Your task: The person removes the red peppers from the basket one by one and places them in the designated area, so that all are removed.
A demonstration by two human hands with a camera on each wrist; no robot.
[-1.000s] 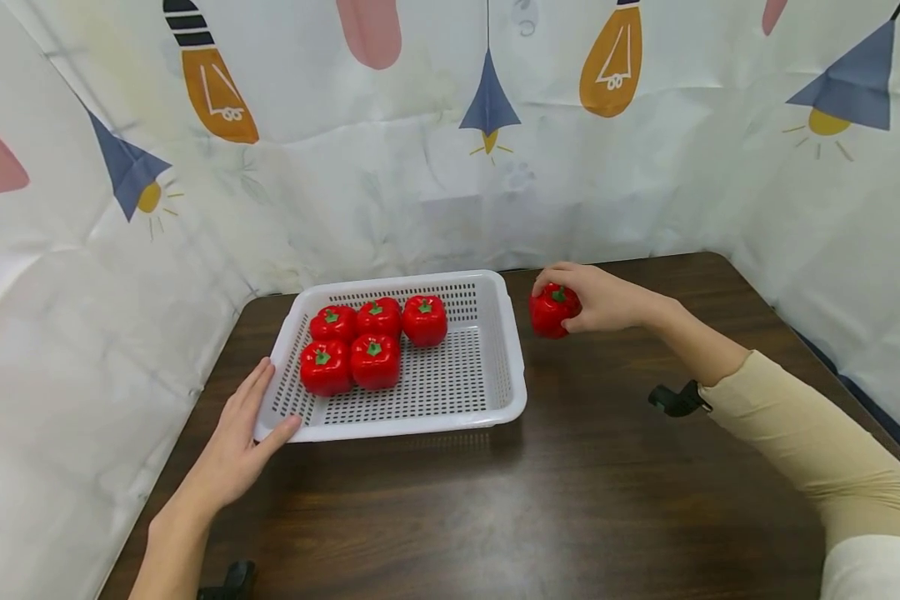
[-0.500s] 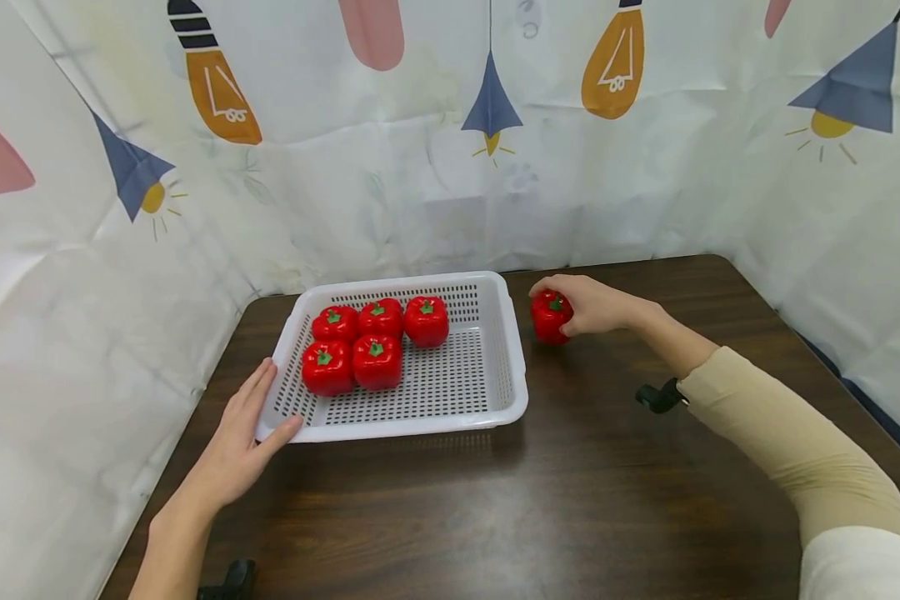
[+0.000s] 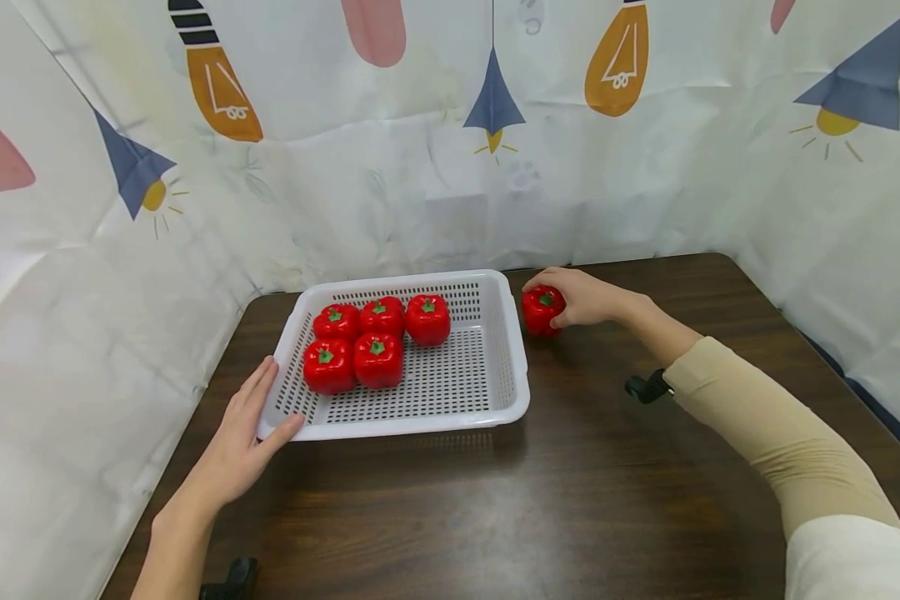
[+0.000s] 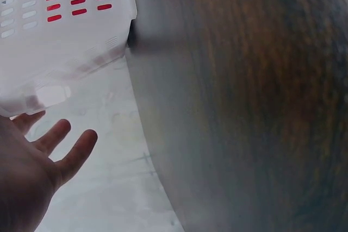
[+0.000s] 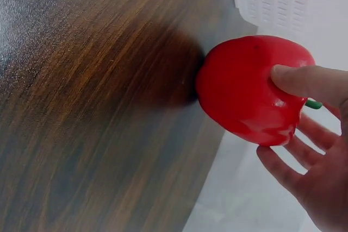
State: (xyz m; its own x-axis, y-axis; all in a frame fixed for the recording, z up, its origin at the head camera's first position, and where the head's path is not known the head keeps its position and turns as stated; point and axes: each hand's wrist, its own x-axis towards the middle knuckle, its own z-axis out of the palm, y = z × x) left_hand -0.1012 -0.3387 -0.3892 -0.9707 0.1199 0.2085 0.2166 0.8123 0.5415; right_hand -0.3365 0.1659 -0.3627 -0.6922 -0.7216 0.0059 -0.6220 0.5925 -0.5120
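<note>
One basket (image 3: 420, 424) is holding five peppers (image 3: 378, 365), uncurled left hand (image 3: 237, 442) touching it, right hand (image 3: 589, 297) clasping a sixth pepper (image 5: 247, 96) between its fingers.

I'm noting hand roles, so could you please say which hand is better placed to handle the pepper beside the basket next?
Probably the right hand: its fingers hold that red pepper, whereas the left hand is at the opposite end of the basket.

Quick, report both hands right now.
Left hand: open, touching the white basket.
Right hand: closed on and holding a red pepper.
</note>
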